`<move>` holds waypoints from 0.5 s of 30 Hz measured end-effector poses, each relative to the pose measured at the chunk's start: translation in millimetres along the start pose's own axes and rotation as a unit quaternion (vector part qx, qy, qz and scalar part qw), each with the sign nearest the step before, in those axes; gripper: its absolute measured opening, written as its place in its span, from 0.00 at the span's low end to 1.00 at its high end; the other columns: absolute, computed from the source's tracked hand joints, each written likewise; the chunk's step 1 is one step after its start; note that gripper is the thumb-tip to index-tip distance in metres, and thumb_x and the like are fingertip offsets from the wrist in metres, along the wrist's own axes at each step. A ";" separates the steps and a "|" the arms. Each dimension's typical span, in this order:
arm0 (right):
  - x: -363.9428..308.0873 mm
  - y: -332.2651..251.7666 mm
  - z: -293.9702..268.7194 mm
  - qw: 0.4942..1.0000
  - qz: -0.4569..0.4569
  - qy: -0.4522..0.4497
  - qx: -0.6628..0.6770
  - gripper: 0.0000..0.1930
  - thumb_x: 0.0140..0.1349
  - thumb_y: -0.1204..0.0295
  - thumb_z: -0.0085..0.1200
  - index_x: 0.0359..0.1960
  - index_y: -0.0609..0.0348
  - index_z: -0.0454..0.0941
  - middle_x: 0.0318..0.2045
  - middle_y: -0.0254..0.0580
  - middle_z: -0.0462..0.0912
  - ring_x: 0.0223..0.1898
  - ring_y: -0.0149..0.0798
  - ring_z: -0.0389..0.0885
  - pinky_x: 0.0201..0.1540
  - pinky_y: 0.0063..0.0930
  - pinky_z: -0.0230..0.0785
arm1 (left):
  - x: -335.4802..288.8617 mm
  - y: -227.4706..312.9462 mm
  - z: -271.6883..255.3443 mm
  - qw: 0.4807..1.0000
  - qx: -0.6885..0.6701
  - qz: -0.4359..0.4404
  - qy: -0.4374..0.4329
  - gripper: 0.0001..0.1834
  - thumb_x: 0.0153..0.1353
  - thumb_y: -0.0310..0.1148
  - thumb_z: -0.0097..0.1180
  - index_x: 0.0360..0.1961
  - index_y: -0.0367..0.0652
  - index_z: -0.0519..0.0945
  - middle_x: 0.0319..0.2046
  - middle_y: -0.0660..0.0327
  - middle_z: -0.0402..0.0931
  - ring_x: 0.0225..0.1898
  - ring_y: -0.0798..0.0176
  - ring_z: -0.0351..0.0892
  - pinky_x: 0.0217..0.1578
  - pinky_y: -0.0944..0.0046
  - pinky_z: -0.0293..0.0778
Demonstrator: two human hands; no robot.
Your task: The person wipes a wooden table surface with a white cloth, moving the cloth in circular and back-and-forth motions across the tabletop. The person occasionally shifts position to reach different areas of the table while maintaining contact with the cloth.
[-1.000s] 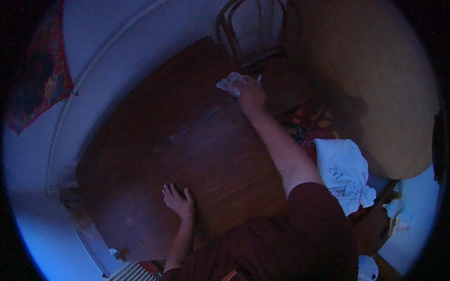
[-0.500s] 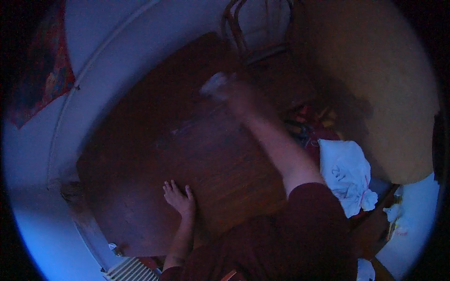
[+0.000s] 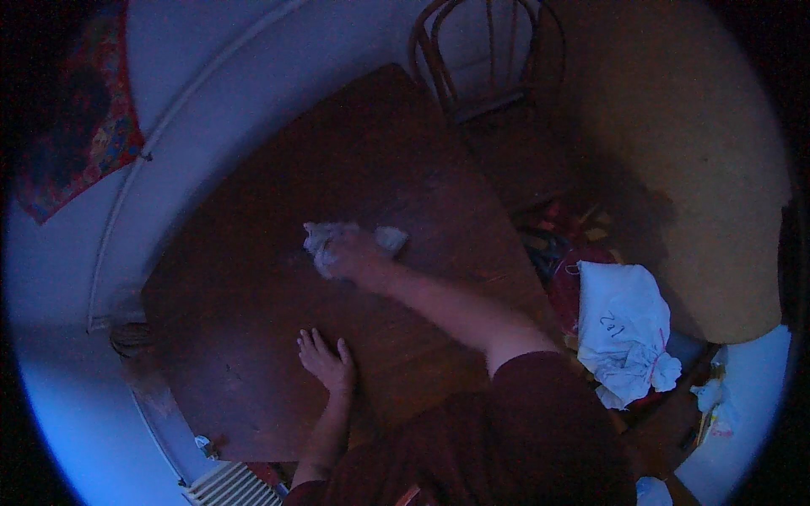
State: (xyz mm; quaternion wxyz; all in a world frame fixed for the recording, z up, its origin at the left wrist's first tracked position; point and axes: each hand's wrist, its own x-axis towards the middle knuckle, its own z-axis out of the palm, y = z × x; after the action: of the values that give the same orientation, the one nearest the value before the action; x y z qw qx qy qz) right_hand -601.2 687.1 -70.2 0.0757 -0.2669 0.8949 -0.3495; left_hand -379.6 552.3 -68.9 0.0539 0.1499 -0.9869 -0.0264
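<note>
A dark wooden table spreads out in front of me in dim light. My right hand presses a crumpled pale cloth against the middle of the tabletop. Part of the cloth sticks out on both sides of the hand, and the fingertips are hidden in it. Nearer to me, my left hand lies flat on the wood with its fingers spread, holding nothing.
Beyond the far right end stands a wooden chair. Right of the table sits a tied white bag with dark marks, next to a dark red item. A ribbed white radiator lies at the lower left, below a small white object.
My right hand has swept the cloth from the far part of the table toward the left and nearer to me. My left hand stays in place on the tabletop.
</note>
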 end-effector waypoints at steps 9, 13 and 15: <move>9.5 172.3 -136.7 0.951 0.173 0.170 -0.189 0.17 0.60 0.63 0.48 0.50 0.47 0.77 0.49 0.46 0.77 0.53 0.49 0.73 0.58 0.45 0.61 | -4.5 3.7 5.5 1.000 -0.001 -0.002 -0.002 0.34 0.61 0.45 0.50 0.63 0.37 0.59 0.67 0.46 0.49 0.68 0.42 0.45 0.64 0.40 0.42; 29.9 58.8 -39.7 0.984 0.130 0.092 -0.077 0.25 0.54 0.55 0.52 0.48 0.60 0.75 0.49 0.54 0.75 0.55 0.53 0.69 0.60 0.46 0.56 | -5.4 1.0 0.8 1.000 0.005 -0.003 0.000 0.34 0.61 0.45 0.50 0.63 0.36 0.60 0.67 0.45 0.48 0.68 0.42 0.45 0.65 0.41 0.42; 2.8 -17.4 -12.5 0.995 0.034 0.090 0.032 0.21 0.54 0.61 0.51 0.46 0.61 0.75 0.47 0.57 0.75 0.53 0.53 0.70 0.57 0.51 0.58 | -6.0 -0.2 -0.6 1.000 0.001 -0.010 -0.007 0.33 0.60 0.44 0.50 0.62 0.36 0.60 0.67 0.45 0.48 0.68 0.42 0.45 0.65 0.41 0.42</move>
State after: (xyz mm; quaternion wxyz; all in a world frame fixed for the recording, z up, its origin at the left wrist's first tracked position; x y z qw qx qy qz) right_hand -600.2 682.3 -49.1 0.0146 -0.2016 0.8950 -0.3976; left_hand -373.8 553.9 -68.9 0.0463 0.1599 -0.9857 -0.0275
